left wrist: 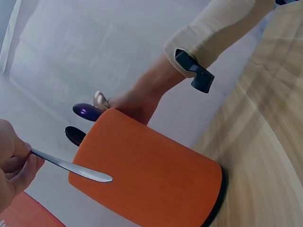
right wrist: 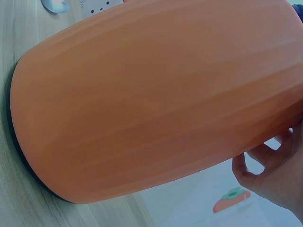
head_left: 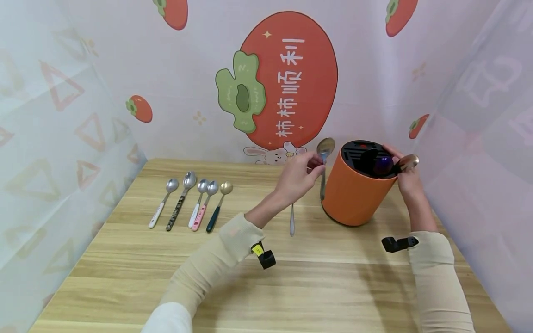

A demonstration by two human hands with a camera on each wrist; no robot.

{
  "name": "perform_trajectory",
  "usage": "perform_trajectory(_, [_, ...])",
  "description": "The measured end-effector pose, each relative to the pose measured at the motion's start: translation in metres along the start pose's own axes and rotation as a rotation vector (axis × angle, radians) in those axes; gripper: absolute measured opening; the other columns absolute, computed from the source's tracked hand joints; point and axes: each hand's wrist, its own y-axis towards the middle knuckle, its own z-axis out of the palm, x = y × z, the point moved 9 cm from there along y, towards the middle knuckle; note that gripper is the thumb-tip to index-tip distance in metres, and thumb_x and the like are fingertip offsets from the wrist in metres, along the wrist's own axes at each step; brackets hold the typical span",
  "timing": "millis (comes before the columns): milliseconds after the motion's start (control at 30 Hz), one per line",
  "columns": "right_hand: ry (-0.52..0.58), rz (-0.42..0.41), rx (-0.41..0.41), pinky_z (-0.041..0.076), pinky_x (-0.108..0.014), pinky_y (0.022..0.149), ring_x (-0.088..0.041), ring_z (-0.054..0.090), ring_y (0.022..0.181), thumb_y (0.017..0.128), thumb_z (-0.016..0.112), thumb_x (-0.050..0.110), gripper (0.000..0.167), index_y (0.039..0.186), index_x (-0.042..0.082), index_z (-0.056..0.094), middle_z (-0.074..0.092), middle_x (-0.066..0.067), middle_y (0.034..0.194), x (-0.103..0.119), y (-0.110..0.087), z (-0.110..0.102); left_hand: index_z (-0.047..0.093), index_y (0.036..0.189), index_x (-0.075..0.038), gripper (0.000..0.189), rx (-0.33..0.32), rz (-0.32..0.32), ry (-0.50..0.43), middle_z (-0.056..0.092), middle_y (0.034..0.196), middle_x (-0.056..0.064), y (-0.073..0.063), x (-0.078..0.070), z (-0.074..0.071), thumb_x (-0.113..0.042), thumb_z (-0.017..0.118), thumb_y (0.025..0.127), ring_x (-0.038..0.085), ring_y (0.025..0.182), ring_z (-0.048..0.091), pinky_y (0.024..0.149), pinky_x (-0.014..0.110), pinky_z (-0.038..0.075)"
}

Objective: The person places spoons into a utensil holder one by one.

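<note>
My left hand [head_left: 296, 178] pinches a metal spoon [head_left: 326, 146] near its neck, bowl up and handle pointing down. In the left wrist view the spoon's flat handle [left wrist: 78, 169] overlaps the front of an orange utensil holder [head_left: 354, 196]. My right hand [head_left: 410, 186] grips the holder's right side near the rim, fingers curled against it in the right wrist view. A coppery spoon [head_left: 410, 162] sticks out of the slotted black top beside that hand. A shiny purple rounded piece [head_left: 383, 165] and a black one [left wrist: 75, 135] also stand up from it.
Several spoons lie in a row on the left of the wooden table [head_left: 125, 277], among them a pink-handled spoon [head_left: 200, 217] and a dark green-handled spoon [head_left: 213, 219]. Below my left hand lies another spoon handle [head_left: 292, 222]. Patterned cloth walls enclose the table's back and sides.
</note>
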Motion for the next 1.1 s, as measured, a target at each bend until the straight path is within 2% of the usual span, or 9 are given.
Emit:
perform_trajectory(100, [-0.03, 0.022, 0.005, 0.037, -0.005, 0.094, 0.006, 0.047, 0.12, 0.106, 0.041, 0.034, 0.052, 0.15, 0.005, 0.042, 0.053, 0.013, 0.138, -0.001, 0.0, 0.0, 0.066, 0.101, -0.001, 0.009, -0.008, 0.021, -0.013, 0.071, 0.094, 0.01, 0.005, -0.008, 0.0, -0.008, 0.065, 0.095, 0.016, 0.085, 0.068, 0.077, 0.013, 0.055])
perform_trajectory(300, [-0.036, 0.066, 0.01, 0.038, -0.006, 0.09, 0.006, 0.047, 0.118, 0.106, 0.041, 0.037, 0.054, 0.152, 0.007, 0.04, 0.049, 0.006, 0.146, -0.005, 0.0, -0.001, 0.066, 0.099, -0.001, 0.007, -0.021, 0.07, -0.038, 0.072, 0.093, 0.01, 0.019, -0.023, 0.003, -0.007, 0.065, 0.096, 0.015, 0.085, 0.069, 0.075, 0.011, 0.053])
perform_trajectory(500, [-0.093, 0.055, 0.013, 0.036, -0.005, 0.093, 0.003, 0.044, 0.125, 0.107, 0.038, 0.038, 0.056, 0.152, 0.006, 0.038, 0.045, 0.002, 0.15, -0.004, 0.001, -0.002, 0.065, 0.099, -0.002, 0.008, -0.019, 0.1, -0.029, 0.072, 0.094, 0.009, 0.032, -0.039, 0.006, -0.009, 0.065, 0.096, 0.014, 0.086, 0.069, 0.076, 0.01, 0.052])
perform_trajectory(667, [-0.108, 0.045, 0.019, 0.035, -0.004, 0.095, 0.003, 0.043, 0.126, 0.107, 0.038, 0.038, 0.056, 0.153, 0.005, 0.038, 0.047, 0.006, 0.148, -0.005, 0.0, -0.002, 0.065, 0.1, -0.002, 0.009, -0.015, 0.121, -0.045, 0.073, 0.096, 0.009, 0.045, -0.05, 0.01, -0.01, 0.065, 0.096, 0.014, 0.087, 0.07, 0.078, 0.01, 0.052])
perform_trajectory(867, [-0.166, 0.056, 0.015, 0.032, -0.005, 0.1, -0.006, 0.037, 0.137, 0.108, 0.034, 0.039, 0.055, 0.153, 0.008, 0.037, 0.038, -0.005, 0.158, -0.005, 0.001, -0.003, 0.066, 0.103, -0.001, 0.011, -0.027, 0.143, -0.035, 0.074, 0.098, 0.009, 0.062, -0.058, 0.02, -0.011, 0.065, 0.096, 0.013, 0.088, 0.07, 0.078, 0.008, 0.051])
perform_trajectory(967, [-0.173, 0.049, 0.016, 0.032, -0.007, 0.101, -0.004, 0.038, 0.136, 0.107, 0.034, 0.044, 0.056, 0.153, 0.013, 0.04, 0.039, -0.001, 0.157, -0.004, 0.002, -0.002, 0.066, 0.102, -0.001, 0.011, -0.053, 0.152, -0.022, 0.074, 0.097, 0.009, 0.068, -0.06, 0.025, -0.01, 0.065, 0.096, 0.012, 0.086, 0.069, 0.076, 0.007, 0.05])
perform_trajectory(1100, [-0.087, 0.02, 0.0, 0.034, -0.01, 0.099, 0.002, 0.044, 0.126, 0.106, 0.039, 0.042, 0.053, 0.149, 0.012, 0.047, 0.05, 0.009, 0.146, -0.004, 0.001, -0.003, 0.068, 0.101, -0.001, 0.011, -0.078, 0.169, 0.001, 0.075, 0.096, 0.009, 0.073, -0.061, 0.034, -0.011, 0.067, 0.095, 0.013, 0.085, 0.07, 0.075, 0.006, 0.049])
